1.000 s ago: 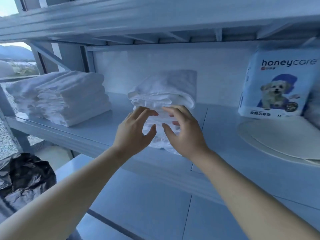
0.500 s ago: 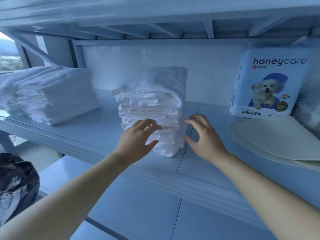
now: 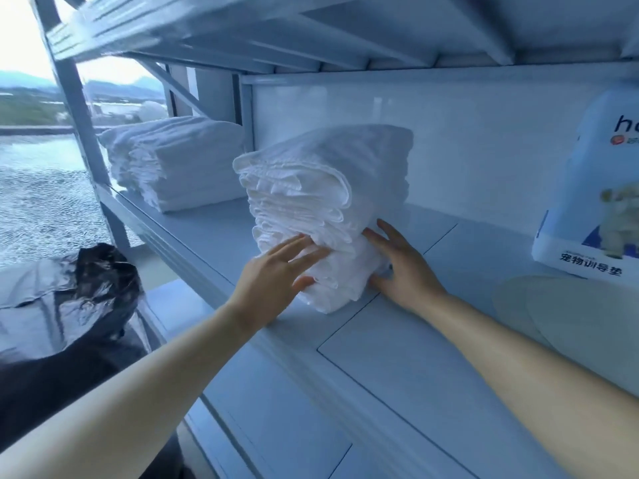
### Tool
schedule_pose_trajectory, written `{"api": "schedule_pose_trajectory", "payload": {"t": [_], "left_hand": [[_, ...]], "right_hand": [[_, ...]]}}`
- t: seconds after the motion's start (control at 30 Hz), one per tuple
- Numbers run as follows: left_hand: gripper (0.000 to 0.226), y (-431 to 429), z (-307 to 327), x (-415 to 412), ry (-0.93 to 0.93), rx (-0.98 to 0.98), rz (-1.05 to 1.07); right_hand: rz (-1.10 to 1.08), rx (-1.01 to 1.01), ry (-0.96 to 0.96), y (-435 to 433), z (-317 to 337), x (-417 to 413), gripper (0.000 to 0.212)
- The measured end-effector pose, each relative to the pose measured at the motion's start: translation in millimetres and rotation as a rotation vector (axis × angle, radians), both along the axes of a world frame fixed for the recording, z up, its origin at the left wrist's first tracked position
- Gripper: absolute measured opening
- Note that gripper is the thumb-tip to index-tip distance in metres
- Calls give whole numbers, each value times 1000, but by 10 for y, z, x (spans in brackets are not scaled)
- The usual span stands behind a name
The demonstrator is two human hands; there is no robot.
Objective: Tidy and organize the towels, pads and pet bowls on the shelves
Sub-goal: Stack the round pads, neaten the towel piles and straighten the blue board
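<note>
A stack of folded white towels [image 3: 321, 202] stands in the middle of the pale blue shelf [image 3: 397, 340]. My left hand [image 3: 276, 271] presses flat against the stack's lower left front, fingers spread. On the lower right side rests my right hand [image 3: 401, 267], fingers apart, thumb at the stack's base. Both hands touch the stack from either side; neither closes around it. A second, wider stack of white towels [image 3: 179, 164] lies at the shelf's left end. A pack of pet training pads [image 3: 594, 209] stands at the right, with flat round pads [image 3: 570, 312] in front of it.
Another shelf board [image 3: 311, 25] runs close overhead. A white back panel [image 3: 466, 126] closes the rear. A lower shelf [image 3: 276, 409] sits beneath. A black plastic bag [image 3: 69, 323] lies at the lower left beside the upright post [image 3: 79, 108].
The view swung left and moved closer. My two hands, which hovered in front of the middle stack, now lie against its lower sides. The stack looks turned a little.
</note>
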State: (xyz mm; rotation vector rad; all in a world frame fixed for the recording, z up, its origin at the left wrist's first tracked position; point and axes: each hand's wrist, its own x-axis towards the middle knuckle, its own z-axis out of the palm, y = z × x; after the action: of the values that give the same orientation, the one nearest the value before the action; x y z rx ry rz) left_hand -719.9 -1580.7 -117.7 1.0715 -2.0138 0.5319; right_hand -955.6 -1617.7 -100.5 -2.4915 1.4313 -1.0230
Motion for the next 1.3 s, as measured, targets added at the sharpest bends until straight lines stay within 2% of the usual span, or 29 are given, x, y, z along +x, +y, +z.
{"api": "schedule_pose_trajectory", "payload": {"t": [0.23,0.53,1.03,1.3], "left_hand": [[50,-112,61,-22,45,101,140],[51,-332,116,313,7,50,216],[47,-674,174,1423,-46,79,363],[47,-952,164,1985,-25,91,365]], "right_hand": [[84,2,-94,-273,-66,111,74],[112,-6,-59,-573,-4,467,72],[188,-1,-41,-1121,20,1665,70],[203,-29,-70,-1390,-25,2252,70]]}}
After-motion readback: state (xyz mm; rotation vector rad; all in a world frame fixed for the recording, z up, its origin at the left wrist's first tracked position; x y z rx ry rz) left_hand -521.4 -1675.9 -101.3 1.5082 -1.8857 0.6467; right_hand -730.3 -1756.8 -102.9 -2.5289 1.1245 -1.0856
